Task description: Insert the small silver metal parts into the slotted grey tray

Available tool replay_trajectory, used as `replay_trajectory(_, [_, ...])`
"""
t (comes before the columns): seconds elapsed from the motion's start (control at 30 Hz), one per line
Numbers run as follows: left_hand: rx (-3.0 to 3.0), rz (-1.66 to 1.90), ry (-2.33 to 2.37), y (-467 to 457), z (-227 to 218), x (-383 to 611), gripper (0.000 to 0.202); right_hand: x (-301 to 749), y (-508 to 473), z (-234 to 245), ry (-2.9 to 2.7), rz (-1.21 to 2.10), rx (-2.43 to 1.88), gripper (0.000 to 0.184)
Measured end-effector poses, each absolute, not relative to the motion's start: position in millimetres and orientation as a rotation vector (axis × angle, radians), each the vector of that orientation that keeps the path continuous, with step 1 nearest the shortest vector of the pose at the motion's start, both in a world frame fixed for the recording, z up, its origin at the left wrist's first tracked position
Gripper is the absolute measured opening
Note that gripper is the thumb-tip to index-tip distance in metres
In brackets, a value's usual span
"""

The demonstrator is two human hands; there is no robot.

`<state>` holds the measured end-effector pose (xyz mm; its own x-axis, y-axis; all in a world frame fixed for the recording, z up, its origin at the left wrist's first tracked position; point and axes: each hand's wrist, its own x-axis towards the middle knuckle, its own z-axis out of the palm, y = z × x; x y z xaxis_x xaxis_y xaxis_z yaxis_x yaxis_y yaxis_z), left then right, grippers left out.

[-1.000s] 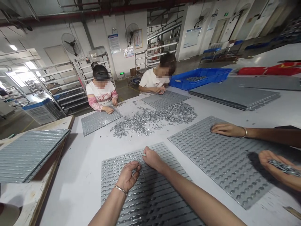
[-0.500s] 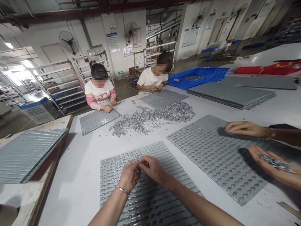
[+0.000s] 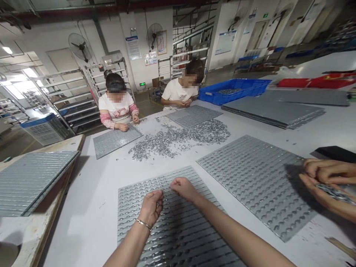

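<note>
Over the ribbed grey panel [image 3: 130,222] in front of me, my left hand [image 3: 151,207] is closed, with a bit of small silvery oval pieces [image 3: 157,203] showing between its fingers. A metal bangle circles that wrist. Just to its right, my right hand [image 3: 183,188] is above the panel's upper part, its fingers pinched together; anything between the fingertips is hidden. Rows of silvery oval pieces line the panel's left side and top, along its ridges. The two hands are apart.
A co-worker's hands [image 3: 329,178] hold similar pieces over a second panel [image 3: 250,178] on the right. Behind lies a loose heap of pieces [image 3: 178,139]. Two people work across the table, near a blue crate [image 3: 214,97] and stacked panels [image 3: 272,111]. More panels [image 3: 36,181] lie left.
My right hand has moved away from my left, slightly up and right; they were touching before. The co-worker's hands on the right have come together, farther right.
</note>
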<state>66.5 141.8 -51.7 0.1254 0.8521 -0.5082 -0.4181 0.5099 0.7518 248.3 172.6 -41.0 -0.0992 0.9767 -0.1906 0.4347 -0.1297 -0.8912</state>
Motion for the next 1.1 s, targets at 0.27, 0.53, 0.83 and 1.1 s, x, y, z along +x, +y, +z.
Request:
replay_trajectory(0.27, [0.380, 0.979, 1.073, 142.1, -46.8, 56.7, 0.018, 235.3, 183.1, -50.7, -1.765, 0.886, -1.762, 0.018])
replay_trajectory(0.53, [0.464, 1.003, 1.016, 138.4, -46.3, 62.4, 0.044, 231.3, 188.6, -46.4, -1.828, 0.767, -1.839, 0.014])
replay_trajectory(0.83, [0.533, 0.976, 0.952, 131.1, -27.8, 71.5, 0.046, 237.7, 136.3, -21.4, -1.763, 0.977, -1.311, 0.022])
replay_trajectory(1.1, [0.530, 0.960, 1.046, 131.9, -34.4, 81.4, 0.052, 251.6, 142.8, -30.1, -1.475, 1.378, -1.333, 0.022])
